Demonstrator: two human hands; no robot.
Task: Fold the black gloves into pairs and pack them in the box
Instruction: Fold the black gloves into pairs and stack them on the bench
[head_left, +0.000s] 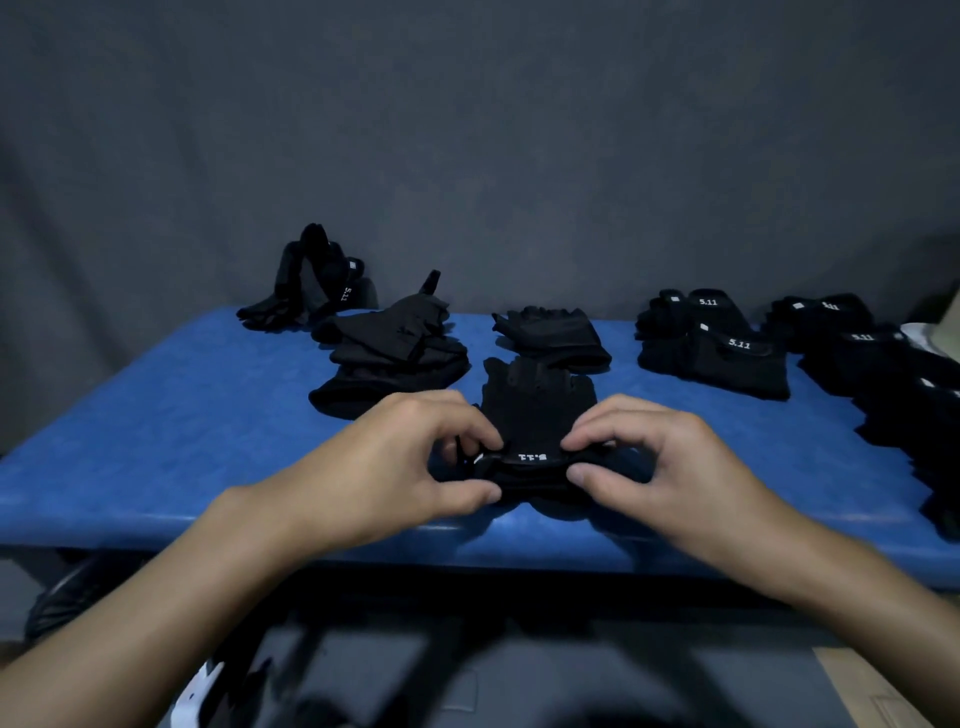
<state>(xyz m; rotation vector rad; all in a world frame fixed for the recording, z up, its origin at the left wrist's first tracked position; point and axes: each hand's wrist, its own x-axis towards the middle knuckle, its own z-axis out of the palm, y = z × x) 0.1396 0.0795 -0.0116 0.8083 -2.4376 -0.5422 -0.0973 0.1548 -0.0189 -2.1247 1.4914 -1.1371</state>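
So both hands are on one black glove (535, 410) right now. It's lying flat on the blue bench (182, 415) near the front edge, stubby fingers pointing away from me, cuff toward me. My left grip (395, 467) pinches the cuff's left end between thumb and curled fingertips, and my right grip (670, 467) does the same on the right end, so the cuff is bunched into a thick roll with the white 5.11 print reading upside down. The fabric looks matte and a bit knitted; the bench cover is smooth with a slight sheen. Just beyond it lies another glove (550, 332), flat, cuff to the right. To the left there's a floppy heap (395, 358), and a rumpled pile (306, 286) slumps against the grey cloth wall (467, 130). On the right sit neat folded pairs (717, 343), logos up, and a darker stack (893, 374) at the edge.
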